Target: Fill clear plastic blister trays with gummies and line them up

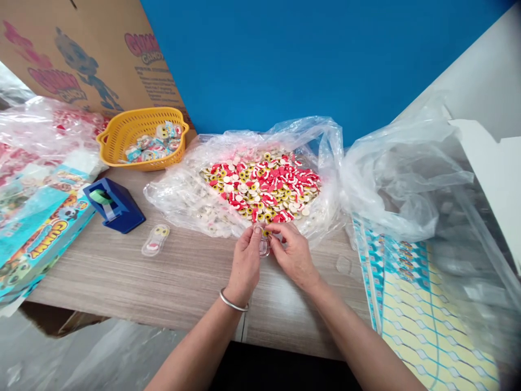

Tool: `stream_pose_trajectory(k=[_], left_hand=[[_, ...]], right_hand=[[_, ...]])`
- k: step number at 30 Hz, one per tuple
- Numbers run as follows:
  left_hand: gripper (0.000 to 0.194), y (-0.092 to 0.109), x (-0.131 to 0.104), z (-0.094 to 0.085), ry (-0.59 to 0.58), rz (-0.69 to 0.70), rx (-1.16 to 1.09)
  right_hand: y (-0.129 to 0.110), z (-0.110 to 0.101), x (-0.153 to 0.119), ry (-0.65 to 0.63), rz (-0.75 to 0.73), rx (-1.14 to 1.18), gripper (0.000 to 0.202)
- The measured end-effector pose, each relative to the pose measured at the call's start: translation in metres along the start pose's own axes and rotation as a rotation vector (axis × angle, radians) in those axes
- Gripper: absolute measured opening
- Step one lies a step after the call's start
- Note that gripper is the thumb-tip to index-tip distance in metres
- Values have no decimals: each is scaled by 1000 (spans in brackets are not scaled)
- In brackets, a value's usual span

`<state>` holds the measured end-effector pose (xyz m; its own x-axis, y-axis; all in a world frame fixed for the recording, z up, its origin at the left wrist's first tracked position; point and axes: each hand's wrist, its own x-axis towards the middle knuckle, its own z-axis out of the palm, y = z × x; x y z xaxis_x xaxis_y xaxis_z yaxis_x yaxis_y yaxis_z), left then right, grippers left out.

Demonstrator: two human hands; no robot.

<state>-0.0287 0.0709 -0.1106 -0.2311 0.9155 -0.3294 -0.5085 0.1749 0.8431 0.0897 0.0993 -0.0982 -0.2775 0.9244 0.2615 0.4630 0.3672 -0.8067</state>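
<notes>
The clear plastic tray (264,248) sits between both hands' fingers (257,233).

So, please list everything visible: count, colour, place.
Plastic basket: one, yellow, back left
Wrapped packets: many, multicoloured, in basket
Printed cardboard carton: one, brown, back left
Tape dispenser: one, blue, left
Printed box: one, turquoise, far left
Flat pieces: many, red, white, yellow, centre
Plastic bags: three, clear, across table
Plastic shells: three, clear, one held
Patterned sheets: several, turquoise, yellow, right
Flat panel: one, blue, back
Wooden table: one, brown, beneath
Metal bracelet: one, silver, left wrist
Left hand, right hand: two, front centre
</notes>
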Motion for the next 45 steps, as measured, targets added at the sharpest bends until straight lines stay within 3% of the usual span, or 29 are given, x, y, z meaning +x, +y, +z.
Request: stream_pose_trajectory(k=[3,6,11,15,20,25,31,34,38,42,45], left_hand=[[32,-2,-1,0,-10,6,34],[31,0,-1,0,-19,4,45],[42,8,3,-1,62,-130,3],[48,14,6,-1,82,-176,-16],[50,13,10,1,58,-190,72],[49,11,13,2,59,-182,84],[47,17,7,3,20,-177,-18],[38,18,3,7,-12,-150,-66],[33,13,-2,16,1,-176,-18],[30,6,-12,29,-30,-219,17],[36,5,-18,41,-125,-273,24]], right_hand=[[-1,3,-2,25,54,2,28],[1,0,0,-36,46,17,25],[17,-17,22,-62,124,75,26],[28,-31,46,-43,163,-258,23],[19,-31,56,-305,126,-662,17],[20,-26,55,-342,81,-692,15],[7,-29,28,-96,-74,-377,18],[-9,-26,5,-117,-253,-375,20],[-17,-27,-19,-186,-421,-621,28],[-17,-39,-42,-249,-393,-733,25],[-19,-52,-62,-176,-332,-659,24]])
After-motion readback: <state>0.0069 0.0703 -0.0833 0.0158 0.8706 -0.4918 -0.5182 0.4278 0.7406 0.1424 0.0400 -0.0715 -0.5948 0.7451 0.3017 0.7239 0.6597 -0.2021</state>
